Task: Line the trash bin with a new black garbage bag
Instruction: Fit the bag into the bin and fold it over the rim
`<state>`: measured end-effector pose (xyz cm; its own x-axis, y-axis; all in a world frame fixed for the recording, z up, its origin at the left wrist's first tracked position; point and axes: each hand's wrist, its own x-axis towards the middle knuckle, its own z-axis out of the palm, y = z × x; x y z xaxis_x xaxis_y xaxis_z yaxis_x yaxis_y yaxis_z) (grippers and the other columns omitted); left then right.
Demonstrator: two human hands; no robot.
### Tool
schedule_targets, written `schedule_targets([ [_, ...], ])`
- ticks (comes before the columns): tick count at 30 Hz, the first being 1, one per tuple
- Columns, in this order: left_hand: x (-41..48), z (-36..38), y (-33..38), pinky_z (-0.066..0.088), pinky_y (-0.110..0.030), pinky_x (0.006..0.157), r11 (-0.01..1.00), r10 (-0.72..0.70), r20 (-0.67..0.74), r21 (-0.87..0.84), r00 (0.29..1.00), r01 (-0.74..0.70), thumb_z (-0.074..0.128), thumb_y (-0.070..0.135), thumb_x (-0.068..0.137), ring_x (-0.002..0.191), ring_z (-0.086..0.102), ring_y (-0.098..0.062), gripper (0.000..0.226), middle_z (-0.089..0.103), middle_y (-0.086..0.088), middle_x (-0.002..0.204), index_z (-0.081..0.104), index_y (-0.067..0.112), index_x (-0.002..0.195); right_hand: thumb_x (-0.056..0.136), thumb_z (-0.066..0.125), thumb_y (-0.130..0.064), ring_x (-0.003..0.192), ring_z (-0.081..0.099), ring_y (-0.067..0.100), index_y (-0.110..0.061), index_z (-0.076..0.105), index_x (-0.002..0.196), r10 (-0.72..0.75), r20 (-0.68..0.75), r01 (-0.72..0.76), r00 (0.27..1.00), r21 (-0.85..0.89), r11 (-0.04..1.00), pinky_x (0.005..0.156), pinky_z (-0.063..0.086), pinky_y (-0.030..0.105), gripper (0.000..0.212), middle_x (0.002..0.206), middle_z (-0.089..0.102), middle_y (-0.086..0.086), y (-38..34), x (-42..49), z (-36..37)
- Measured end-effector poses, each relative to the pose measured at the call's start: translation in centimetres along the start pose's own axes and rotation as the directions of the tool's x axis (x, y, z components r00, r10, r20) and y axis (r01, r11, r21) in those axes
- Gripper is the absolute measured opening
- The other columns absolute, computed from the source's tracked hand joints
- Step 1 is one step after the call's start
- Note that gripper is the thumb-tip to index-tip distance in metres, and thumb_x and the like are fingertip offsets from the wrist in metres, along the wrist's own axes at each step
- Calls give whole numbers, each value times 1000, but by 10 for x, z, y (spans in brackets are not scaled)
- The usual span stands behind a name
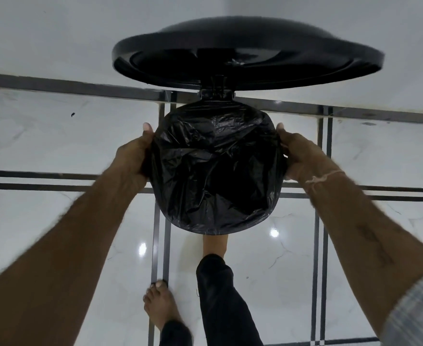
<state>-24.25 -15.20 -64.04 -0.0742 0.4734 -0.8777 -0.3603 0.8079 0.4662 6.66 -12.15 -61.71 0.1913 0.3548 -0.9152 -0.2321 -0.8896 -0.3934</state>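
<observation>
Head view, looking straight down.

- Pedal trash bin [216,93] stands on the tiled floor [55,136], close to the wall. Round lid [248,58] is tipped up and back on its hinge.
- Black garbage bag [213,171] sits inside the bin. Its mouth is folded out over the rim on every side I can see, the front edge included. The film inside is crumpled and slack, not pressed to the walls, and the bottom is too dark to read.
- Left hand [133,153]: grip closed on the bag's edge at the left of the rim, thumb on top, fingers tucked under.
- Right hand [303,156]: same grip on the right side, with a pale thread [322,177] round the wrist.
- One bare foot [215,245] reaches under the bin's front, likely holding the pedal, which is hidden. The other foot [158,303] is flat on the floor.

Judgement: lining is nearly done, with the bag in and cuffed. Left to do: snug the cuff down at the sides, perhaps push out the slack, release both hands, and let the lid drop.
</observation>
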Motion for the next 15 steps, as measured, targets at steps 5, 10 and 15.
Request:
schedule_targets([
  [5,-15,-16,-20,47,-31,75,999,45,38,6,998,-45,60,54,94,77,60,-10,34,72,14,74,75,25,84,98,62,-51,103,60,18,-21,69,106,24,-15,-24,1000,-21,999,72,49,38,32,114,65,-4,16,-10,-10],
  [10,-11,-10,-20,52,-41,88,999,-6,-75,47,997,10,63,58,90,87,60,-15,37,71,9,79,74,22,89,98,64,-49,87,61,13,-18,70,107,7,-90,-9,996,-27,1000,64,51,37,33,101,66,-5,15,-9,-4],
  [15,-37,1,-46,49,-26,68,989,89,-341,-85,936,-125,56,63,94,88,62,-14,43,67,5,103,67,22,97,104,61,-33,77,63,11,-14,69,96,-259,-334,311,906,114,943,62,55,23,22,81,66,-8,70,-34,-5],
])
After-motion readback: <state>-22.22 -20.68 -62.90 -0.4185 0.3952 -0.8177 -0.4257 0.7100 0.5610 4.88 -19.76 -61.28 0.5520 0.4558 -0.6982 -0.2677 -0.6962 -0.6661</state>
